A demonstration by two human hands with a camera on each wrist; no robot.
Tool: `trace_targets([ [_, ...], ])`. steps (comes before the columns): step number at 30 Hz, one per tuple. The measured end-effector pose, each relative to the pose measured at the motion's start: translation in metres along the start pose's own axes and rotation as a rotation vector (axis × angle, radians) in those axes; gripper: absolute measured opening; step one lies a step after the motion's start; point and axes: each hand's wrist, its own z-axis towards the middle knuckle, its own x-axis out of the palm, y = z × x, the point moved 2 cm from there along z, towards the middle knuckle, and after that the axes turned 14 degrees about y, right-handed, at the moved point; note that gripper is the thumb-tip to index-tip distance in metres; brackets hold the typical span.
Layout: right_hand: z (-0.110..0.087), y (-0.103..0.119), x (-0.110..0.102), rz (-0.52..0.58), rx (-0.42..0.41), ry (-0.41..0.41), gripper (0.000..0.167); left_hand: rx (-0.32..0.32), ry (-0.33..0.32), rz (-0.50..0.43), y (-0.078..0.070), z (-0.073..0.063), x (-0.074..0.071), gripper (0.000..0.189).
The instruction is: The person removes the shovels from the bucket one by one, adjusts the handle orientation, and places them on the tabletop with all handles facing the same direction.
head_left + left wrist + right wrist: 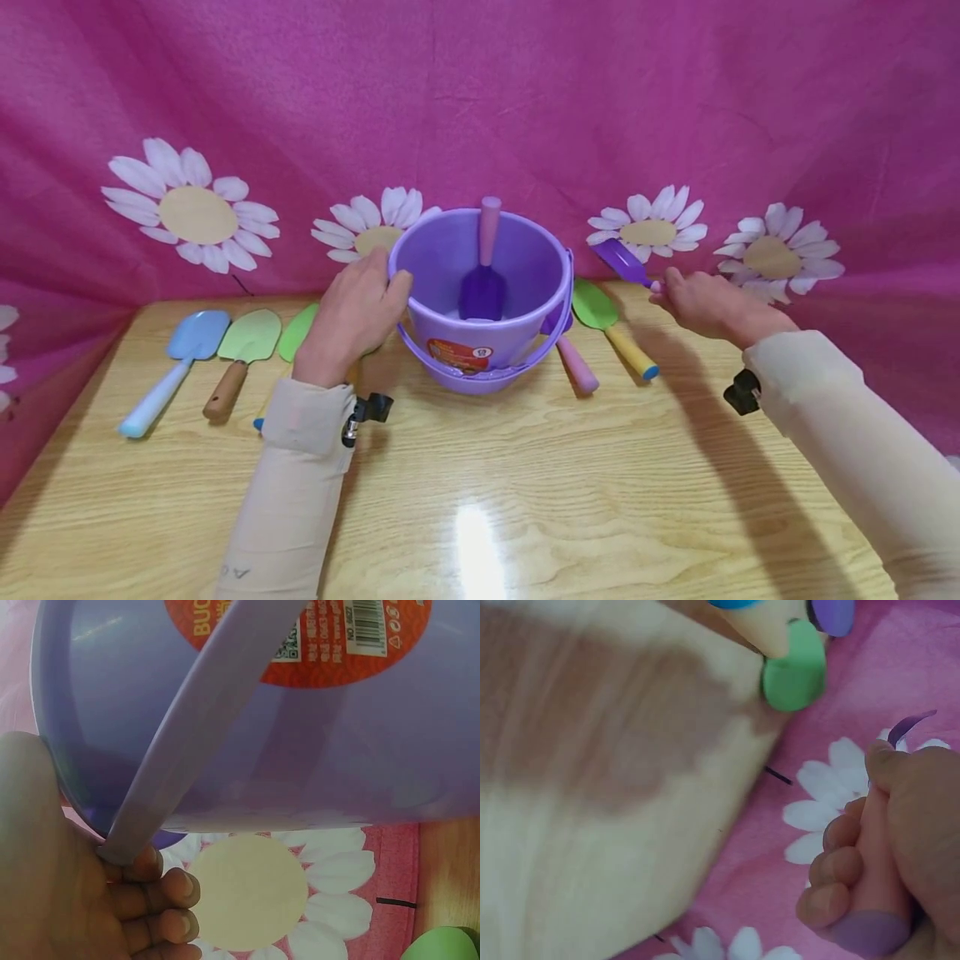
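Note:
A purple bucket (513, 335) stands on the table, its handle hanging down across the front below a red label. My left hand (358, 308) grips its left rim; in the left wrist view the fingers (176, 889) curl at the rim beside the handle's end. Inside the bucket a purple toy shovel with a pink handle (490, 233) leans upright. My right hand (708, 304) holds another purple shovel (622, 260) in the air, right of the bucket. The right wrist view shows fingers wrapped round its pink handle (877, 877).
Left of the bucket lie a blue shovel (197, 335), a pale green one (251, 335) and a green one (297, 330) partly behind my left arm. To the right lie a pink-handled shovel (577, 367) and a green, yellow-handled one (596, 306). A magenta flowered cloth (525, 100) hangs behind.

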Motion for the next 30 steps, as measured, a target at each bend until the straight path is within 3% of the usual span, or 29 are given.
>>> trace_targets([
  [3,0.002,-0.002,0.01,-0.034,-0.029,-0.067,0.027,0.004,-0.003,0.0,-0.001,0.001,0.0,0.046],
  [6,0.003,-0.006,0.018,-0.029,-0.015,-0.068,0.027,0.005,-0.008,0.003,-0.001,0.001,0.0,0.046],
  [16,0.005,-0.019,0.048,0.133,0.173,0.158,0.03,-0.004,-0.006,0.006,-0.001,0.001,0.001,0.045],
  [22,0.012,-0.016,0.059,0.202,0.223,0.201,0.039,-0.006,-0.013,0.003,0.0,0.001,0.001,0.043],
  [30,0.016,-0.014,0.067,0.255,0.265,0.238,0.038,-0.004,-0.013,0.001,0.0,0.001,0.001,0.043],
])
